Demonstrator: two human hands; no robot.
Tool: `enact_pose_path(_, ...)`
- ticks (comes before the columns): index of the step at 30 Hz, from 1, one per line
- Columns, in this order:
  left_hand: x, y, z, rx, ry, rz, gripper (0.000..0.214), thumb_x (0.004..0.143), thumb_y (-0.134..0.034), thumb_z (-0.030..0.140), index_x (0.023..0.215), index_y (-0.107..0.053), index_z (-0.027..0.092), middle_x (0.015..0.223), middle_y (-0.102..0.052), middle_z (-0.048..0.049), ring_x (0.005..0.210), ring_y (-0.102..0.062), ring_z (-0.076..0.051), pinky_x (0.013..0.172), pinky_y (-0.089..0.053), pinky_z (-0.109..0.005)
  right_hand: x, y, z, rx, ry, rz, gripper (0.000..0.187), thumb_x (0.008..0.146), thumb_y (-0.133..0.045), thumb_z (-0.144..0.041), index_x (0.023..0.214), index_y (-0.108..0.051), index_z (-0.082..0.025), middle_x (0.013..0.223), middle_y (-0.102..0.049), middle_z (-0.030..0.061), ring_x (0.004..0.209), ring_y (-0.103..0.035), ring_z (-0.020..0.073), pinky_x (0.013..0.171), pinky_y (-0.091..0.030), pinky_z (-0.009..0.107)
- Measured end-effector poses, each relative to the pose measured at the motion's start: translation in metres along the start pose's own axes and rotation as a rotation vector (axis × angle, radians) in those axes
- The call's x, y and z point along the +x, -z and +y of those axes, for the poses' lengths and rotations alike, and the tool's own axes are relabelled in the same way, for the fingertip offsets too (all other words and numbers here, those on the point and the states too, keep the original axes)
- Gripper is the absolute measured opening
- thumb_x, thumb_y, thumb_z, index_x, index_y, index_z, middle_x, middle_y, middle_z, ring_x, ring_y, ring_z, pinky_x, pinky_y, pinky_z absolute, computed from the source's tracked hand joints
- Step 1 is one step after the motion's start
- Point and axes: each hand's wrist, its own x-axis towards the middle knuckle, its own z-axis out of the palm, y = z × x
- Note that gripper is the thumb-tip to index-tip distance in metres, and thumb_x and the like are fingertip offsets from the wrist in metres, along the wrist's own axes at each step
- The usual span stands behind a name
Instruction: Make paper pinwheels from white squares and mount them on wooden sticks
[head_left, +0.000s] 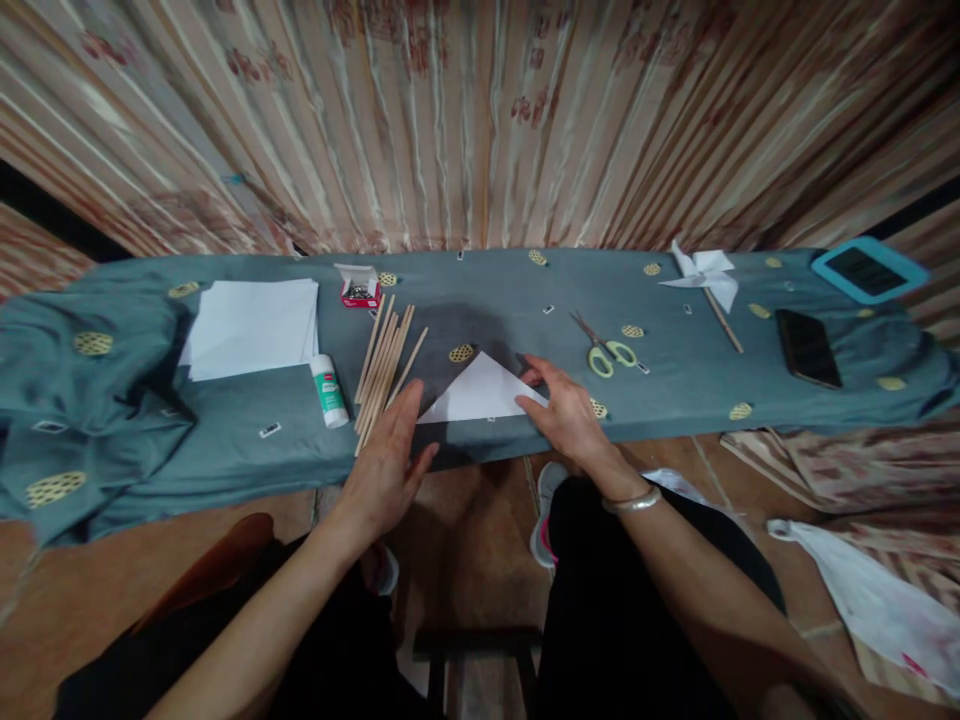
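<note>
A white sheet of paper folded into a triangle lies near the front edge of the cloth-covered table, its peak pointing away from me. My right hand is at its right corner, thumb over the paper and curled fingers just beyond, gripping that corner. At the left corner is my left hand, fingers stretched out and thumb apart, holding nothing. It partly covers the lower ends of several thin wooden sticks. Beyond my right hand lie scissors with light green handles.
To the left are a stack of white paper, a glue stick and an open red box of small metal pieces. A paper pinwheel on a stick, a dark phone and a blue-framed tablet lie at right.
</note>
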Motion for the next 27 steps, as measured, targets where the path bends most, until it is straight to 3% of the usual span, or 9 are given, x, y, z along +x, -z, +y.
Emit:
enact_pose_path(4,0.008,0.011,0.004,-0.164,0.153,0.024,0.065,0.093,-0.047,0.035,0.149,-0.024,0.013,0.154,-0.032,-0.0197,0.143,-0.028,-0.026,0.117,-0.024,-0.049,0.004,0.002,-0.005,0.143,-0.065,0.011,0.035,0.077,-0.061,-0.020,0.112,-0.066,-0.020,0.085,-0.072,0.0019,0.080,-0.067,0.0188,0.084,-0.052,0.036)
enact_pose_path(8,0.016,0.015,0.005,-0.409,0.324,0.107,0.067,0.091,-0.047,0.047,0.147,-0.031,0.014,0.154,-0.031,-0.0164,0.143,-0.028,-0.026,0.118,-0.020,-0.046,0.003,0.013,-0.010,0.330,0.003,0.017,0.018,0.077,-0.064,-0.027,0.090,-0.075,-0.021,0.089,-0.074,0.0028,0.084,-0.067,0.0190,0.085,-0.051,0.035)
enact_pose_path(15,0.032,0.010,0.018,-0.858,0.635,0.178,0.064,0.085,-0.057,0.044,0.141,-0.043,0.014,0.144,-0.048,-0.0140,0.137,-0.040,-0.025,0.113,-0.034,-0.039,0.002,0.036,-0.028,0.427,0.100,0.135,0.010,0.076,-0.070,-0.026,0.083,-0.076,-0.024,0.086,-0.076,0.0025,0.087,-0.067,0.0195,0.085,-0.051,0.037)
enact_pose_path(18,0.040,0.013,0.023,-1.111,0.741,0.254,0.064,0.083,-0.060,0.046,0.136,-0.048,0.013,0.137,-0.056,-0.0157,0.124,-0.055,-0.026,0.098,-0.049,-0.037,0.000,0.046,-0.038,0.443,0.162,0.147,0.010,0.076,-0.072,-0.025,0.085,-0.076,-0.025,0.086,-0.075,0.0025,0.087,-0.066,0.0192,0.085,-0.052,0.037)
enact_pose_path(20,0.044,0.016,0.023,-1.219,0.747,0.285,0.061,0.076,-0.068,0.046,0.126,-0.057,0.013,0.122,-0.066,-0.0144,0.105,-0.066,-0.024,0.081,-0.056,-0.031,-0.002,0.053,-0.043,0.438,0.200,0.152,0.008,0.077,-0.072,-0.027,0.085,-0.076,-0.025,0.086,-0.075,0.0027,0.087,-0.066,0.0197,0.085,-0.052,0.038)
enact_pose_path(22,0.044,0.018,0.022,-1.264,0.735,0.222,0.053,0.067,-0.076,0.048,0.106,-0.069,0.013,0.100,-0.074,-0.0110,0.082,-0.070,-0.020,0.066,-0.056,-0.027,-0.005,0.059,-0.048,0.416,0.239,0.144,0.008,0.079,-0.071,-0.030,0.084,-0.076,-0.026,0.085,-0.074,0.0028,0.088,-0.066,0.0201,0.085,-0.052,0.039)
enact_pose_path(25,0.039,0.019,0.024,-1.274,0.753,-0.021,0.045,0.058,-0.080,0.052,0.079,-0.074,0.014,0.074,-0.074,-0.0078,0.057,-0.066,-0.016,0.049,-0.052,-0.023,-0.011,0.065,-0.054,0.379,0.285,0.119,0.009,0.082,-0.068,-0.032,0.083,-0.076,-0.026,0.083,-0.073,0.0028,0.088,-0.065,0.0206,0.085,-0.053,0.040)
enact_pose_path(27,0.031,0.017,0.029,-1.271,0.764,-0.149,0.041,0.056,-0.082,0.049,0.072,-0.074,0.012,0.060,-0.070,-0.0084,0.048,-0.063,-0.015,0.042,-0.045,-0.020,-0.015,0.067,-0.054,0.373,0.289,0.098,0.010,0.083,-0.067,-0.032,0.083,-0.075,-0.027,0.083,-0.073,0.0030,0.088,-0.065,0.0208,0.085,-0.053,0.040)
